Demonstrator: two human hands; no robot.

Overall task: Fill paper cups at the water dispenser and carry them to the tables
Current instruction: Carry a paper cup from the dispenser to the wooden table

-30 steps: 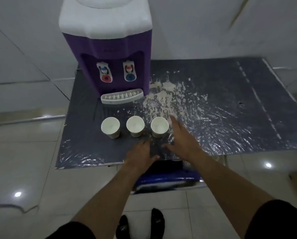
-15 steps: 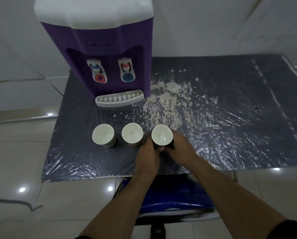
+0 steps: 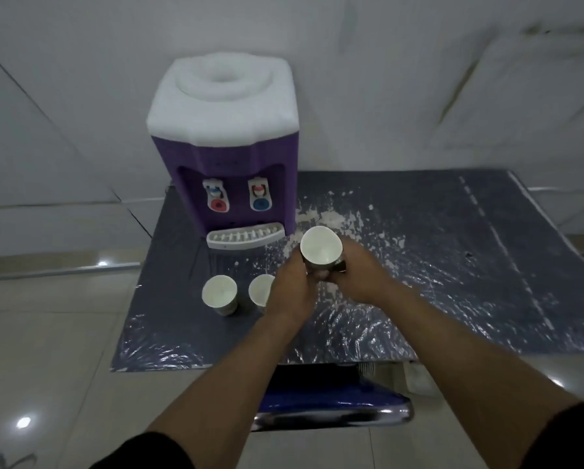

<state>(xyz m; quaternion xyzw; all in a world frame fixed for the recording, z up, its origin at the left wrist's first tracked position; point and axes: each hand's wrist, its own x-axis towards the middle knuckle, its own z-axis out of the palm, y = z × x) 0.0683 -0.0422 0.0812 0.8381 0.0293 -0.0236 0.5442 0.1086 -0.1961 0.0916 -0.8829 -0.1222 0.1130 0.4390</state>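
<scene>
Both hands, left hand (image 3: 292, 289) and right hand (image 3: 361, 275), clamp the lifted paper cup (image 3: 321, 248) low on its wall; thin, light, likely crushable, so hold gently.

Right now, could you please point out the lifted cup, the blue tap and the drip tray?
lifted cup (image 3: 321, 246), head view, inner wall
blue tap (image 3: 259, 204), head view, round blue lever
drip tray (image 3: 244, 235), head view, slotted grille

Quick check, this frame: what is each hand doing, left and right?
Left hand: closed on the white paper cup, lifted off the table.
Right hand: closed on the same cup from the other side.
</scene>
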